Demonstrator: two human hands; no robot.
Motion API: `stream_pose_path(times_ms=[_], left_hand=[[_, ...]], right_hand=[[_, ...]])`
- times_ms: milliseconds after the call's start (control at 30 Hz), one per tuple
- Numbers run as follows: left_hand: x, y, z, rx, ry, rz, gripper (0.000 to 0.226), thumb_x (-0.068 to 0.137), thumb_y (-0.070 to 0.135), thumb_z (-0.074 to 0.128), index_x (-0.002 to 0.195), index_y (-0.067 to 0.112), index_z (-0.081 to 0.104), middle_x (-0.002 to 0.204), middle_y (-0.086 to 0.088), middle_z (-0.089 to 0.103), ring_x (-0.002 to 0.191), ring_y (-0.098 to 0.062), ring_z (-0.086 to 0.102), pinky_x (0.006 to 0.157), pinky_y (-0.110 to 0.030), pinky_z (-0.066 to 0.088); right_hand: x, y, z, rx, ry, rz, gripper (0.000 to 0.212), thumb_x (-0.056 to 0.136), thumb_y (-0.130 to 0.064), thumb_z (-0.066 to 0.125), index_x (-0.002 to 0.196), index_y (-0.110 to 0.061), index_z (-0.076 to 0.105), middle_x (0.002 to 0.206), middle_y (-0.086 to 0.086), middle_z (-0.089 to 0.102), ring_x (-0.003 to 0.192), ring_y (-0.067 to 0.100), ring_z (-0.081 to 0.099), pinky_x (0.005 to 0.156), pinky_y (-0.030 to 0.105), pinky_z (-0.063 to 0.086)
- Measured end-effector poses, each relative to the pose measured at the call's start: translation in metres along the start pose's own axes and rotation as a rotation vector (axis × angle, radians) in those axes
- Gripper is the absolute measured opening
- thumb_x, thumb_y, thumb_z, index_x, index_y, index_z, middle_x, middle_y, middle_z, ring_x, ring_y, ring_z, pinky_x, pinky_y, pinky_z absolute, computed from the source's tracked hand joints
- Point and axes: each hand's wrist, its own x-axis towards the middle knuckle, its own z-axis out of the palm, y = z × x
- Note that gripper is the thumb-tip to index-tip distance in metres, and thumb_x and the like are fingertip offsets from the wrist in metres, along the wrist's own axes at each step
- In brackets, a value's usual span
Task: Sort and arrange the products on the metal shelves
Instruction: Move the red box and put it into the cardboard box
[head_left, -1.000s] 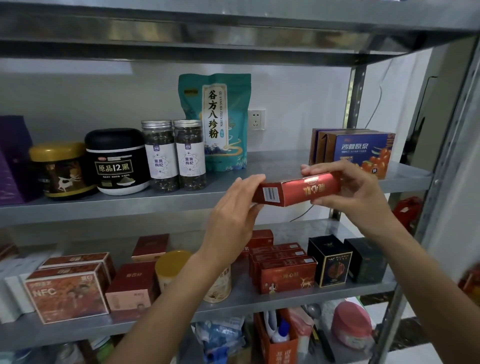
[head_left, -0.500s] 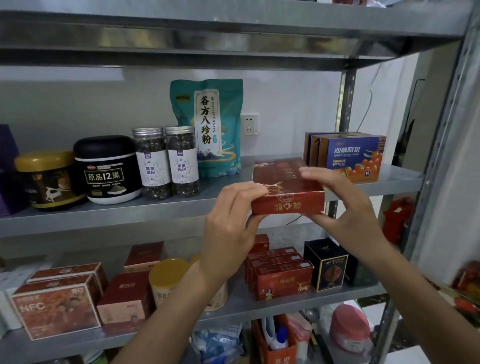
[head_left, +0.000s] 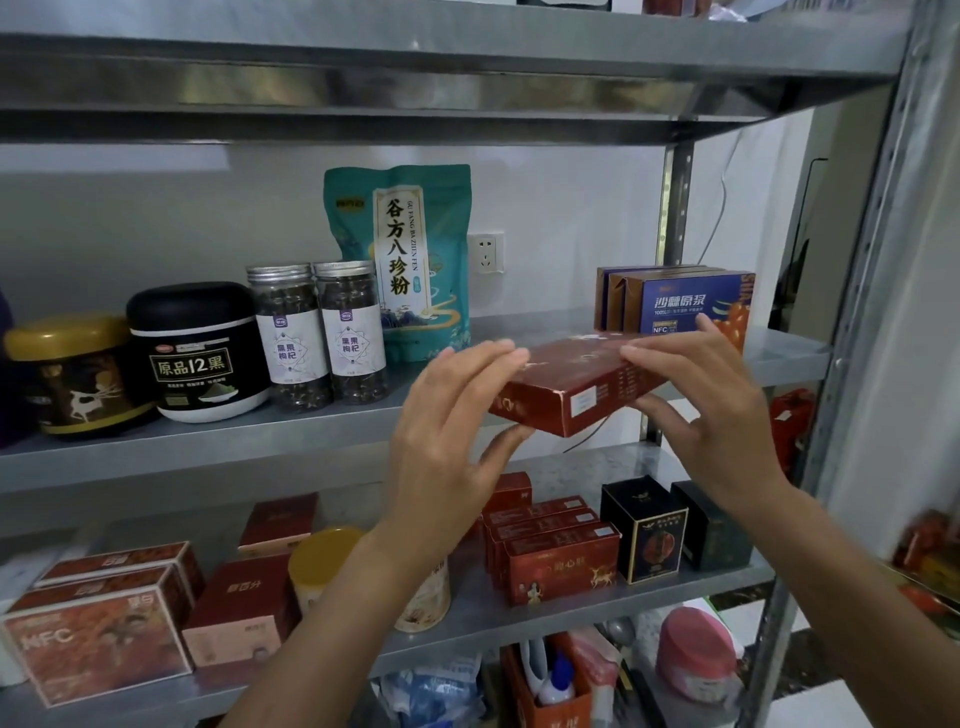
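Note:
A flat red box (head_left: 566, 387) hangs level at the front edge of the middle metal shelf (head_left: 208, 449), its barcode corner turned toward me. My left hand (head_left: 452, 431) pinches its left end, fingers on top and thumb underneath. At the right end my right hand (head_left: 711, 415) holds it the same way. The box sits in the gap between a teal pouch (head_left: 400, 260) and the blue boxes (head_left: 685, 304); I cannot tell whether it touches the shelf.
On the middle shelf stand a gold-lidded jar (head_left: 72, 374), a black jar (head_left: 197, 353) and two clear jars (head_left: 322, 332). The lower shelf (head_left: 519, 626) holds red boxes (head_left: 561, 561), black boxes (head_left: 644, 530) and NFC boxes (head_left: 98, 629). A steel upright (head_left: 872, 291) stands at the right.
The red box went from edge-on to flat, then swung so its barcode end faces me. Both hands carried it forward to the middle shelf's edge.

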Motion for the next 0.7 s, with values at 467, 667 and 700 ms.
stream_pose_path(times_ms=[467, 667, 700], left_hand=[[0.015, -0.006, -0.013, -0.423, -0.099, -0.553, 0.039, 0.089, 0.009, 0.066, 0.127, 0.016, 0.059, 0.117, 0.0, 0.066, 0.109, -0.013, 0.062, 0.092, -0.043, 0.054], [0.001, 0.009, 0.017, -0.082, -0.147, -0.489, 0.062, 0.094, 0.031, 0.056, 0.15, 0.024, 0.03, 0.146, 0.004, 0.041, 0.134, -0.003, 0.03, 0.113, -0.031, 0.028], [-0.007, 0.017, 0.024, -0.106, -0.179, -0.406, 0.059, 0.094, 0.035, 0.054, 0.148, 0.022, 0.034, 0.147, 0.003, 0.041, 0.135, -0.004, 0.031, 0.114, -0.033, 0.029]], right_hand=[[-0.004, -0.003, -0.024, 0.457, -0.353, 0.434, 0.05, 0.068, -0.045, 0.07, 0.115, -0.037, 0.056, 0.108, -0.022, 0.064, 0.103, -0.005, 0.059, 0.087, 0.018, 0.053], [-0.01, -0.002, -0.019, 0.703, -0.27, 0.905, 0.041, 0.066, -0.039, 0.078, 0.093, -0.01, 0.065, 0.081, -0.005, 0.075, 0.068, 0.007, 0.071, 0.053, 0.012, 0.051], [-0.01, 0.0, -0.018, 0.773, -0.246, 1.024, 0.044, 0.07, -0.035, 0.078, 0.098, -0.004, 0.064, 0.08, 0.002, 0.075, 0.065, 0.012, 0.072, 0.05, 0.015, 0.051]])
